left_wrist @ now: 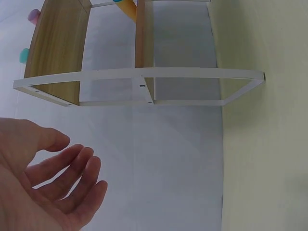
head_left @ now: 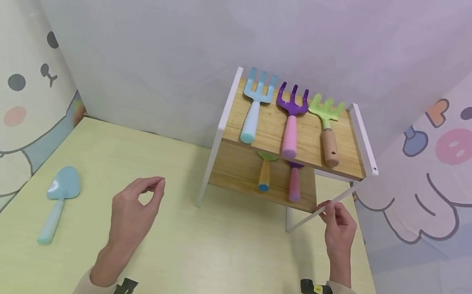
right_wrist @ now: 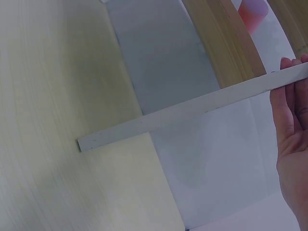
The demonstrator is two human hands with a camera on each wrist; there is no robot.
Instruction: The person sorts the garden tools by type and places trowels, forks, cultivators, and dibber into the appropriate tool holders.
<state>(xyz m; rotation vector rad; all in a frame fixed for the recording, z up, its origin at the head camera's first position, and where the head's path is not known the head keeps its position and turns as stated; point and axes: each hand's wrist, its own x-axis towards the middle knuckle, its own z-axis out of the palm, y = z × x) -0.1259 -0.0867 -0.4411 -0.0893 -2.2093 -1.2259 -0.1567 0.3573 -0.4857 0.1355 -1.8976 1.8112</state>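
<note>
A small two-tier wooden shelf (head_left: 263,125) with a white metal frame stands at the back of the table. My right hand (head_left: 337,229) grips its right front leg, and in the right wrist view the fingers (right_wrist: 284,110) pass behind the white bar (right_wrist: 192,110). Off to the shelf's left, my left hand (head_left: 135,208) hovers with loosely curled fingers and holds nothing. On the top board lie a blue hand fork (head_left: 252,113), a purple hand fork with pink handle (head_left: 292,125) and a green hand fork with wooden handle (head_left: 330,139).
Two more tools lie on the lower board, one with an orange handle (head_left: 265,175) and one with a pink handle (head_left: 295,183). A blue hand trowel (head_left: 64,186) rests on the table (head_left: 206,267) at left. Printed fabric walls (head_left: 151,39) enclose the table.
</note>
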